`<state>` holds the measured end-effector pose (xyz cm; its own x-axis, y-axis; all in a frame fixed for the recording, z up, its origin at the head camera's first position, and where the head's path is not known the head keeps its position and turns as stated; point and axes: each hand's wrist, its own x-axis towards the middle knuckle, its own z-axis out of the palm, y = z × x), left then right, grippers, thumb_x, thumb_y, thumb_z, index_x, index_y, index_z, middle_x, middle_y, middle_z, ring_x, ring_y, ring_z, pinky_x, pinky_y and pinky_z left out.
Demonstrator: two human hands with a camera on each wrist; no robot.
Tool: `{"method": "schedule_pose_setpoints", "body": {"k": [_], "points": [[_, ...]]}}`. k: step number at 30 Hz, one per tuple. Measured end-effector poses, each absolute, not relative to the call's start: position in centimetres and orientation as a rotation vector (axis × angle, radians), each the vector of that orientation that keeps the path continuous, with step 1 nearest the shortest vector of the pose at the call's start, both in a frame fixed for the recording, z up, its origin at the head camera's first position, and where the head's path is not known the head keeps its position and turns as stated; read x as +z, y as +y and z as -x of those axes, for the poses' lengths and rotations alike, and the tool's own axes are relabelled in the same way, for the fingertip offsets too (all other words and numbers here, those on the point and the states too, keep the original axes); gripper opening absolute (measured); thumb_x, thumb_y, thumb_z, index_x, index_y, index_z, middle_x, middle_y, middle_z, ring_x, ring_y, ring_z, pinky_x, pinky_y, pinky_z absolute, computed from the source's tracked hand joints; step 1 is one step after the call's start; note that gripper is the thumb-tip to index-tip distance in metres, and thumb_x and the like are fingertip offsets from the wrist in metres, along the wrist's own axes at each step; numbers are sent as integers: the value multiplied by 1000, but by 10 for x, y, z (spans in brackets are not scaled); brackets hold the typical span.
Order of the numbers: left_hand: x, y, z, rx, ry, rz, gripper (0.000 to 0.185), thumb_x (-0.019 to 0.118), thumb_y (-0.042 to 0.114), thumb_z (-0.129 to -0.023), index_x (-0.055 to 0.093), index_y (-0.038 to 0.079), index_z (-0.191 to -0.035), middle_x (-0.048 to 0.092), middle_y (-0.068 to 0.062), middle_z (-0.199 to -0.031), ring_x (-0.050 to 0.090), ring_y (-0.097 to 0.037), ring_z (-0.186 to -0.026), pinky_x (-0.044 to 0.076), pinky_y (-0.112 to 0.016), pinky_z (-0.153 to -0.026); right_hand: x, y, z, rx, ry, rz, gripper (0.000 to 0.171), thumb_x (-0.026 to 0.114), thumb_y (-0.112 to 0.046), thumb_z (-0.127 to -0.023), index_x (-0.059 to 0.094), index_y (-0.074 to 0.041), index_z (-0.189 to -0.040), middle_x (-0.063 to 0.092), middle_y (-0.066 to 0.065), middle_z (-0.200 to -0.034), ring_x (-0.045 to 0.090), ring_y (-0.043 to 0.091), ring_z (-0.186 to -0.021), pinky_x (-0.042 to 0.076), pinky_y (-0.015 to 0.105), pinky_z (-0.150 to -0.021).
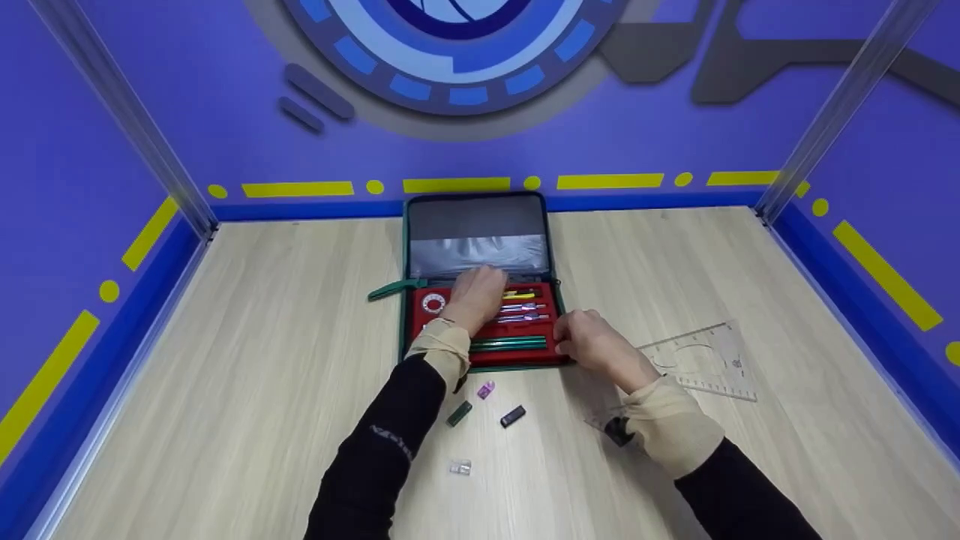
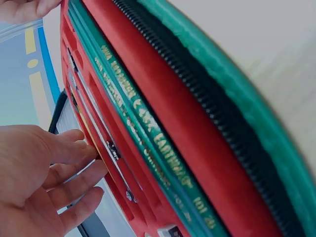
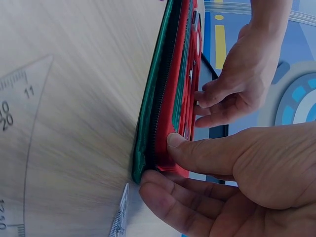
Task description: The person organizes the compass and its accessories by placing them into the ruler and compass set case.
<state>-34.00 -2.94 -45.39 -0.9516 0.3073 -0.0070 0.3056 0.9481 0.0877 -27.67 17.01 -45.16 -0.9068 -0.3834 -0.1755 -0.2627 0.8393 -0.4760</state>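
Right hand (image 1: 596,346) grip pinches the case (image 1: 480,247) corner; left hand (image 1: 476,296) fingers rest inside.

Bright, even overhead light fills the booth, casting only faint shadows on the wooden table (image 1: 262,360). Wide-angle distortion bends the head view's edges. The case lid (image 1: 477,232) shows soft glare. Both wrist views are close, washed-out and blurred toward the background.

Right hand (image 3: 232,182) pinching the green case's (image 3: 148,123) corner, thumb on its red tray (image 3: 180,64), clear ruler (image 3: 29,143) nearby.
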Motion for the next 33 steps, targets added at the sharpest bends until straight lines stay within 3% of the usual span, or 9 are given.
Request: {"method": "schedule_pose_setpoints", "body": {"k": [6, 14, 21, 27, 33], "points": [[-450, -35, 337, 131, 3035, -508, 20, 61, 7, -101, 80, 11, -96, 75, -8, -103, 71, -27, -98, 57, -44, -86, -451, 171, 277, -650, 2760, 486, 7, 70, 5, -92, 71, -1, -89, 65, 6, -82, 54, 21, -75, 46, 31, -64], [-448, -39, 330, 135, 2954, -572, 19, 62, 11, -103, 78, 10, -113, 73, -7, -114, 68, -22, -105, 54, -40, -95, -451, 169, 277, -643, 2753, 468, 5, 70, 4, -92, 71, -1, -91, 66, 9, -86, 56, 24, -80, 48, 33, -68], [-441, -54, 321, 263, 2982, -550, 29, 65, 7, -100, 74, 11, -127, 72, -5, -125, 66, -21, -113, 52, -39, -100, -450, 168, 275, -659, 2745, 466, 6, 70, 3, -92, 71, -2, -89, 64, 8, -84, 56, 22, -77, 47, 32, -66], [-439, -71, 298, 265, 3088, -588, 25, 62, 7, -100, 76, 10, -121, 73, -7, -114, 69, -23, -102, 57, -39, -89, -450, 169, 276, -660, 2747, 476, 7, 69, 4, -92, 70, -1, -88, 64, 7, -83, 56, 22, -76, 47, 30, -64], [-439, -85, 262, 284, 3162, -643, 20, 67, 9, -98, 77, 10, -115, 73, -8, -105, 70, -25, -94, 58, -39, -81, -452, 169, 277, -638, 2765, 494, 7, 70, 4, -91, 70, -2, -87, 64, 7, -81, 54, 22, -76, 46, 32, -66]]}}
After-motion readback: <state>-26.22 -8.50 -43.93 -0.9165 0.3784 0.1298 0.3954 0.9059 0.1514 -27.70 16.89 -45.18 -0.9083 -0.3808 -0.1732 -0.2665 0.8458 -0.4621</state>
